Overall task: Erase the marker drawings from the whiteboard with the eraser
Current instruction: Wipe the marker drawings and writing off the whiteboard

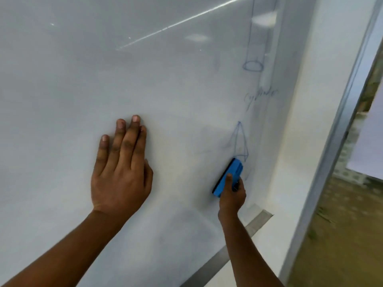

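A: While the left hand (122, 162) lies flat on the whiteboard (62, 90), palm down, fingers straight and close together, holding nothing, what's the right doing?

B: Right hand (232, 195) is wrapped around the blue eraser (229, 176), thumb on top, fingers round the far side. Eraser pressed to the board, tilted, its upper end touching the base of the pyramid drawing (240, 141).

A: Other marks?

B: Blue cylinder drawing (253, 59) higher up near the right edge of the board, faint handwritten label (261, 96) between it and the pyramid. Label blurred, can't read it for sure. Board left of those is wiped, just faint smudges.

A: Eraser location, short?

B: Lower right of the board, just below the pyramid, well right of the flat hand. Metal frame edge (257, 222) runs along the bottom, below the wrist.

A: Background?

B: White wall (310, 100) right of the board, floor (342, 235) beyond, blurred.
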Demonstrator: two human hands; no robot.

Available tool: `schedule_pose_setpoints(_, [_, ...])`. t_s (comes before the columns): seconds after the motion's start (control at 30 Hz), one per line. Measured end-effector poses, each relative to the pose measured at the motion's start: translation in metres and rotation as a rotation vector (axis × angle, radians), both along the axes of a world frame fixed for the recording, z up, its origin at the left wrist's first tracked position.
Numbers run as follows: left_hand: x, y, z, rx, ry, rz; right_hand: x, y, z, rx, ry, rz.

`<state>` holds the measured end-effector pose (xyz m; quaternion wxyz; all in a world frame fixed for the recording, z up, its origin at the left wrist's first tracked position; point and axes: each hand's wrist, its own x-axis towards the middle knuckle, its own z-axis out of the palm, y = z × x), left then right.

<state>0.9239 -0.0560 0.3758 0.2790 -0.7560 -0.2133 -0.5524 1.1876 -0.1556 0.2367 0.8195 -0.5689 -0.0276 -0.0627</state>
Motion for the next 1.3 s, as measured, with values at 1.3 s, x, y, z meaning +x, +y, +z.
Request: schedule_pose_setpoints(1.3, [0.126, -0.014, 0.013, 0.108, 0.07, 0.297, 0.115, -0.02, -0.014, -0.269, 0.06, 0.023])
